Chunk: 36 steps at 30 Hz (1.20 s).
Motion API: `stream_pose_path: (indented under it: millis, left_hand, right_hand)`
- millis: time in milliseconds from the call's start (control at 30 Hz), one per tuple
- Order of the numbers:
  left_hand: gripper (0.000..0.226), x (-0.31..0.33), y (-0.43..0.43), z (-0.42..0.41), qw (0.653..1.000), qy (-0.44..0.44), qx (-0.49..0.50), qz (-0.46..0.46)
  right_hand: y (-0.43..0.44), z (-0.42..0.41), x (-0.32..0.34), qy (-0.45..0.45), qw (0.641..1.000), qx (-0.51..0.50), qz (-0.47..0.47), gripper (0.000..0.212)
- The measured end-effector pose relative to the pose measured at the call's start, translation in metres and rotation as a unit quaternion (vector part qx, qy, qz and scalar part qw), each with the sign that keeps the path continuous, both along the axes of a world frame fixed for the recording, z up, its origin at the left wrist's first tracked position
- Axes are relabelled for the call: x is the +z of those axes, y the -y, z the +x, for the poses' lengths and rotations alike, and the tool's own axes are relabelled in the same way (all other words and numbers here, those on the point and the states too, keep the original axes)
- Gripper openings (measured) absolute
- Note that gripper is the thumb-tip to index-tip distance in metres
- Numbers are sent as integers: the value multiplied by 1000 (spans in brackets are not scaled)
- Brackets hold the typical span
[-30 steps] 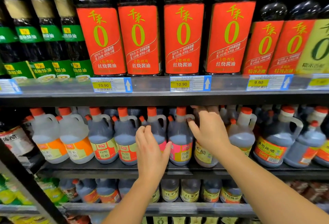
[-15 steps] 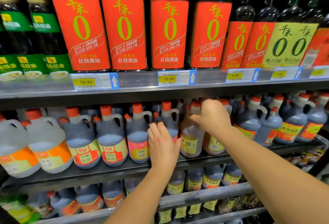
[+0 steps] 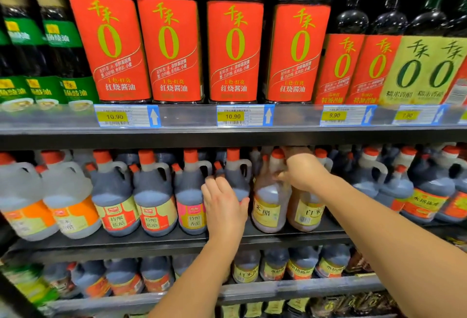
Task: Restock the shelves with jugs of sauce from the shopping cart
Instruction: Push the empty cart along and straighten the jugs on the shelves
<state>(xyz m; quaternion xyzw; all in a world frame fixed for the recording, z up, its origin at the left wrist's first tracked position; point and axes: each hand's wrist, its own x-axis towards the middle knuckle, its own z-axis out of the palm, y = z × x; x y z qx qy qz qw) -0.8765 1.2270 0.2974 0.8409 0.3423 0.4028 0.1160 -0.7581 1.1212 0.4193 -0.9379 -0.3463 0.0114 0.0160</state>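
Observation:
On the middle shelf (image 3: pixel 151 242) stands a row of red-capped sauce jugs. My right hand (image 3: pixel 302 170) grips the handle of a brownish jug with a yellow label (image 3: pixel 307 213). Just left of it stands a second brownish yellow-label jug (image 3: pixel 269 206), touching my thumb. My left hand (image 3: pixel 223 205) lies flat with straight fingers against a dark jug (image 3: pixel 237 178), covering its label. A dark jug with a pink label (image 3: pixel 190 206) stands left of that hand. The shopping cart is out of view.
The shelf above (image 3: pixel 227 135), with price tags, hangs low over the jug caps. Tall red-label bottles (image 3: pixel 233 50) stand on it. More dark jugs (image 3: pixel 427 191) fill the right of the middle shelf, and pale jugs with orange labels (image 3: pixel 68 204) the left. Smaller jugs (image 3: pixel 300 264) sit on the shelf below.
The view has shifted right and closer. My right hand stays on the yellow-label jug's handle, and a second brownish jug now shows beside it. My left hand stays against the dark jug.

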Motion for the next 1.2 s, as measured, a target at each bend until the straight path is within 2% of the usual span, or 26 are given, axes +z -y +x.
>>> stream_pose_path:
  millis: [200, 333, 467, 600, 733, 833, 1000, 1200]
  left_hand:
    - [60, -3, -3, 2, 999, -20, 12, 23]
    - [57, 0, -2, 2, 1000, -25, 11, 10]
    - [57, 0, -1, 2, 1000, -12, 17, 20]
    - [54, -1, -1, 2, 999, -16, 22, 25]
    - [53, -2, -1, 2, 1000, -9, 16, 18]
    - [52, -2, -1, 2, 1000, -9, 12, 9]
    - [54, -3, -1, 1, 1000, -6, 9, 14]
    - [55, -3, 0, 1, 1000, -5, 10, 14]
  right_hand:
    - [-6, 25, 3, -19, 995, 71, -72, 57]
    - [-6, 36, 4, -51, 991, 108, -65, 79]
    - [-7, 46, 3, -74, 990, 107, -62, 64]
    - [-8, 50, 5, -79, 988, 123, -48, 60]
    - [-17, 85, -15, -103, 989, 99, -36, 69]
    - [-14, 80, -13, -114, 987, 114, -14, 93]
    - [-3, 55, 4, -69, 984, 163, 0, 72]
    - [-3, 59, 1, -88, 987, 138, 3, 78]
